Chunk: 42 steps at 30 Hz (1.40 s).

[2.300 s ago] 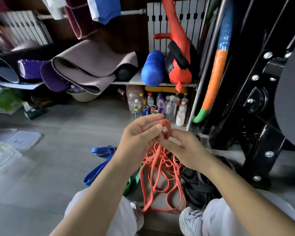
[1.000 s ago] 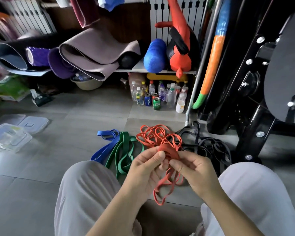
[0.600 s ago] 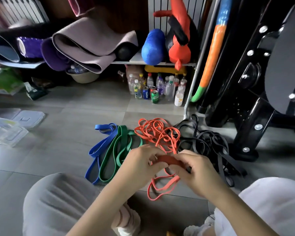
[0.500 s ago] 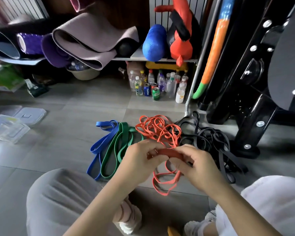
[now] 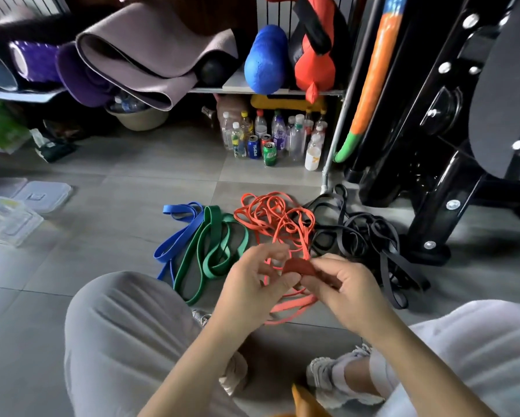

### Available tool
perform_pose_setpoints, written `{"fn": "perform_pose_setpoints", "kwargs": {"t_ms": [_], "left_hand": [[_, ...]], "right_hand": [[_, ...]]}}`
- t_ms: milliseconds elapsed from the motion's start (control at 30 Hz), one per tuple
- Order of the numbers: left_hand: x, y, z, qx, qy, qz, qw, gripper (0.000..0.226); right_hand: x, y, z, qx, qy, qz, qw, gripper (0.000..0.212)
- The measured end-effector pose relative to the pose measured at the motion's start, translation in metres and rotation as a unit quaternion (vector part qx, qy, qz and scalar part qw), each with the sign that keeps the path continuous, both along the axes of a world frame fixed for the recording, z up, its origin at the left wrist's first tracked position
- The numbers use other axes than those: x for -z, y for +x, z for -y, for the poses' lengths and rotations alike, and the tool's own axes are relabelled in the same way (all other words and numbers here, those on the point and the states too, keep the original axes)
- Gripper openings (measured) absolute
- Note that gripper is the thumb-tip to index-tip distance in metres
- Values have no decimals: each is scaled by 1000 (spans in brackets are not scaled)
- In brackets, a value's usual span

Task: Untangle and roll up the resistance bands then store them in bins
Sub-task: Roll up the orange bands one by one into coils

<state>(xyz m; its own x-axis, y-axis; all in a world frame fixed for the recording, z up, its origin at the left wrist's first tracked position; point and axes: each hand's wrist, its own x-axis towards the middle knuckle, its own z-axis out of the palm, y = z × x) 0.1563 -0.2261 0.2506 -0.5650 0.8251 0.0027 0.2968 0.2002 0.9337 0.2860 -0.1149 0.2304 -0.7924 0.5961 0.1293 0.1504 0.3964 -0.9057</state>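
Note:
A tangled orange resistance band (image 5: 275, 216) lies on the grey floor ahead of my knees, and one end of it rises into my hands as a small rolled coil. My right hand (image 5: 342, 285) pinches that coil. My left hand (image 5: 252, 281) holds the loose strand beside it, fingers curled around it. A green band (image 5: 213, 245) and a blue band (image 5: 177, 233) lie to the left of the orange one. A heap of black bands (image 5: 361, 239) lies to its right.
Clear plastic bins (image 5: 6, 218) and a lid (image 5: 43, 192) sit on the floor at far left. Bottles and cans (image 5: 270, 136) stand under a shelf of rolled mats (image 5: 144, 55). A black machine frame (image 5: 433, 182) fills the right side. My knees frame the bottom.
I have lowered the orange band from chest height toward the floor and sat lower. The rolled coil between my hands has stayed pinched while my fingers shift around it.

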Motion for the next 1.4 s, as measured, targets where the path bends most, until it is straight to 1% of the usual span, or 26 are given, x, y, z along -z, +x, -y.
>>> {"fn": "perform_pose_setpoints", "kwargs": {"t_ms": [33,100,133,200,267,333,400,500,567,600,633,667,733,767,800,867,933,967,1000,1067,1133,1200,1300,1333,1367,1400], "left_hand": [[-2,-5,1,31,-31,-86,995,29],[-5,-12,3,72,-60,-176,980,20],[-6,-14,4,73,-56,-193,977,18],[-5,-14,6,49,-14,-164,985,15],[-6,-12,6,-4,37,-76,996,18],[-7,-8,5,-55,114,54,990,15],[-5,-2,4,-80,187,219,954,13],[1,15,1,-85,224,436,868,20],[4,21,0,-89,213,496,837,20],[5,22,1,-84,197,494,843,19],[5,20,2,-77,171,468,864,16],[4,16,4,-68,131,403,903,13],[1,4,7,-56,35,180,981,22],[0,-2,9,-45,3,62,997,30],[-3,-7,11,-17,-20,-40,999,35],[-12,-14,11,70,-52,-188,978,29],[-16,-17,9,110,-61,-258,958,20],[-17,-18,8,103,-47,-259,959,18],[-17,-18,7,85,-28,-242,966,16],[-18,-17,6,39,12,-149,988,15],[-16,-15,5,-5,71,-13,997,17],[-11,-9,5,-42,134,117,983,10],[1,11,4,-74,186,343,918,22],[5,15,5,-75,185,384,901,23],[7,17,7,-72,170,393,901,21],[8,15,9,-66,134,358,922,16]], "right_hand": [[0,1,0,-17,30,18,999,7],[-3,0,0,-33,87,39,995,10],[-5,-1,0,-31,94,38,994,10],[-8,-5,0,-13,57,14,998,11],[-8,-8,1,5,3,-6,1000,16],[-7,-10,7,13,-47,-17,999,9],[-5,-12,15,23,-107,-57,992,13],[-6,-17,24,56,-140,-129,980,12],[-4,-17,24,56,-120,-138,981,9],[-2,-16,23,52,-114,-132,983,8],[1,-14,20,46,-114,-121,985,8],[3,-11,17,39,-113,-103,987,8],[5,-4,7,23,-70,-52,996,9],[5,-2,2,5,-29,-18,999,12],[4,0,-1,-20,18,10,1000,19],[1,-1,-3,-68,76,39,994,30],[-4,-2,-5,-81,89,44,992,37],[-6,-3,-5,-77,90,41,992,35],[-8,-4,-7,-67,81,29,994,28],[-11,-5,-8,-37,32,0,999,8],[-9,-6,-4,-21,-36,-19,999,17],[-7,-10,4,-5,-114,-55,992,10],[-4,-15,15,25,-141,-113,983,15],[-2,-15,16,37,-125,-113,985,12],[2,-15,15,42,-115,-103,987,8],[6,-13,14,41,-115,-82,989,6]]}}
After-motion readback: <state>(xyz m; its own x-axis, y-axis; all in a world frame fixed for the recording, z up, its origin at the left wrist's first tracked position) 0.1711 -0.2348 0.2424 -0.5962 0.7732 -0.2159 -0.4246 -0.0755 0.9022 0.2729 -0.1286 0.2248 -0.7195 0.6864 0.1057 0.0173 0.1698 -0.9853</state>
